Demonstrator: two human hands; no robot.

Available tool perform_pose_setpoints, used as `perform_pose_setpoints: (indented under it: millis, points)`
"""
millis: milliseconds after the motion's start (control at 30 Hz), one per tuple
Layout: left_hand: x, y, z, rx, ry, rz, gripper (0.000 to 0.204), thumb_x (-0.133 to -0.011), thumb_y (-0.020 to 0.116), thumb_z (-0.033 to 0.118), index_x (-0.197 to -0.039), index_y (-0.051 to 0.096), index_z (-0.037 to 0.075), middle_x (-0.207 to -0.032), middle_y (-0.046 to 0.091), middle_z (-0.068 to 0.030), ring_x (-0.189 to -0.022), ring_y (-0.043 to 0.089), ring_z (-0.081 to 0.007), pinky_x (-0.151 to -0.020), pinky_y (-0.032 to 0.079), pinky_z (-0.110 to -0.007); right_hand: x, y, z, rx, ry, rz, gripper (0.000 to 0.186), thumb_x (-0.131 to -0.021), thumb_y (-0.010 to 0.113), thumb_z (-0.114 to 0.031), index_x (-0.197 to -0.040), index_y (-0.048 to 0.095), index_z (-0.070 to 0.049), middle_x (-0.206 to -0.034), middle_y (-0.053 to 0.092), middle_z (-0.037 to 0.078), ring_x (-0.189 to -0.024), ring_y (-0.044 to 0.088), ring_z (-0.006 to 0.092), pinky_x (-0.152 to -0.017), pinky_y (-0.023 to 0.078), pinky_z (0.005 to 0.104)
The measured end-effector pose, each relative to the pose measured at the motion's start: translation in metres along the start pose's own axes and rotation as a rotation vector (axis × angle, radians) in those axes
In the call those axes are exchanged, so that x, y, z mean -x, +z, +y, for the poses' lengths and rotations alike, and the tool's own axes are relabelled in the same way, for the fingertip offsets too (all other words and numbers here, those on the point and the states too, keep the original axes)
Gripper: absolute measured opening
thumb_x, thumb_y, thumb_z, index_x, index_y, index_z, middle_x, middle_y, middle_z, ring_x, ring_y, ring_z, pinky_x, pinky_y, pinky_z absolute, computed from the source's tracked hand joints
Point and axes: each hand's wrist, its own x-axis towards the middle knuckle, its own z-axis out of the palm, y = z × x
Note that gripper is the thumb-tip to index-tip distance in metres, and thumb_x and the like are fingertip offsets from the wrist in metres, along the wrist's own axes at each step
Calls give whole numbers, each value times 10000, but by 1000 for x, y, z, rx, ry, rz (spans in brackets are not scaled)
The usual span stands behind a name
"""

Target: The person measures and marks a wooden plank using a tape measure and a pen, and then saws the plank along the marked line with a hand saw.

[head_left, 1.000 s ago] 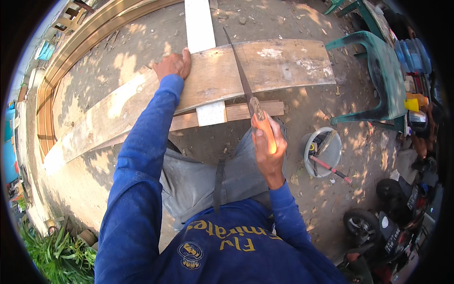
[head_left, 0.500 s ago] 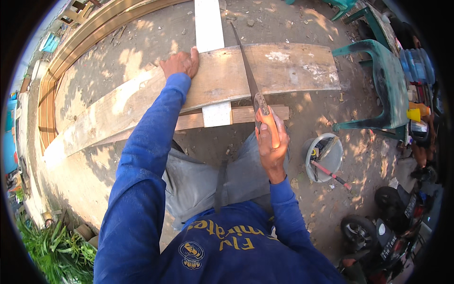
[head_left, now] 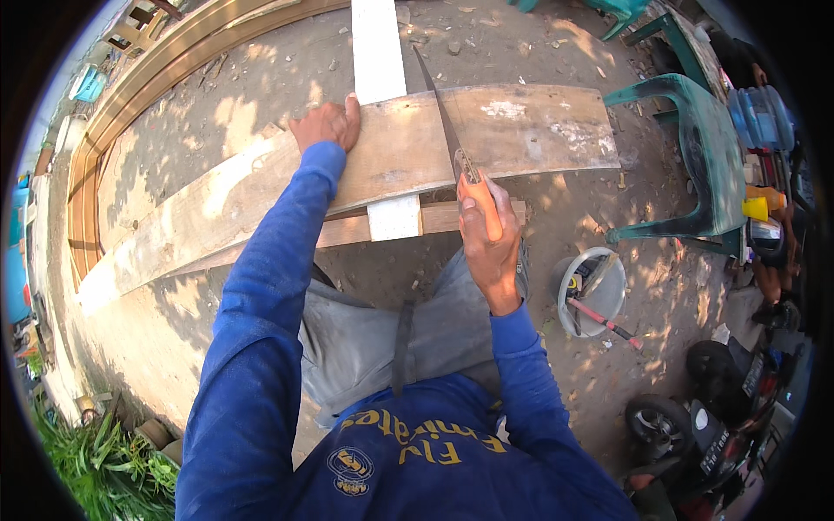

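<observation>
A long, weathered wooden board point(head_left: 521, 130) lies crosswise in front of me over a white plank point(head_left: 379, 52) and a narrower brown timber point(head_left: 439, 217). My left hand point(head_left: 326, 124) presses on the board's far edge left of the white plank, fingers bent over the edge. In my right hand point(head_left: 491, 239) is a hand saw point(head_left: 446, 122), gripped by its orange handle. The blade crosses the board right of the white plank, its tip reaching past the far edge. The handle end sits at the board's near edge. Whether the teeth have cut in cannot be made out.
To the right of my knees stands a pale bucket point(head_left: 612, 295) holding a red-handled tool point(head_left: 599, 317) and other tools. A green plastic chair point(head_left: 708, 156) is beyond the board's right end. Long timbers point(head_left: 91, 187) lie at left. Motorbikes point(head_left: 660, 425) stand lower right, plants point(head_left: 104, 460) lower left.
My right hand has pushed the saw handle forward, closer to the board's near edge. My left hand keeps its place on the board. The whole view has shifted slightly.
</observation>
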Motion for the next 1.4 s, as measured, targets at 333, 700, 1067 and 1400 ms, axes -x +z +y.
perform_pose_setpoints:
  millis: [333, 700, 1067, 1400]
  points:
    - [0, -7, -8, -42, -55, -68, 736, -1039, 315, 619, -1128, 817, 89, -1127, 764, -239, -1130, 702, -387, -1114, 370, -535, 191, -100, -27, 40, 65, -81, 513, -1013, 580, -186, -1424, 518, 115, -1231, 717, 282, -1101, 730, 298, -962, 563, 376]
    - [-7, -6, -7, -26, -45, -71, 741, -1041, 317, 623, -1143, 813, 81, -1135, 763, -241, -1135, 703, -391, -1116, 367, -550, 89, -46, -23, 71, 35, -41, 446, -985, 616, -95, -1399, 563, 63, -1202, 724, 244, -1033, 734, 355, -939, 555, 408]
    - [2, -9, 0, 6, -15, -105, 771, -1050, 292, 634, -1127, 809, 67, -1140, 760, -245, -1136, 697, -394, -1124, 352, -558, -25, -18, -49, 135, 107, -89, 373, -1007, 625, -164, -1305, 630, 60, -1073, 731, 269, -976, 712, 392, -878, 550, 404]
    - [-2, -6, -7, 3, -34, -94, 782, -1048, 280, 642, -1122, 813, 76, -1132, 763, -236, -1137, 697, -380, -1117, 365, -540, 180, -116, -84, 67, 154, -106, 474, -1010, 567, -78, -1447, 506, 95, -1157, 749, 221, -957, 738, 232, -864, 575, 344]
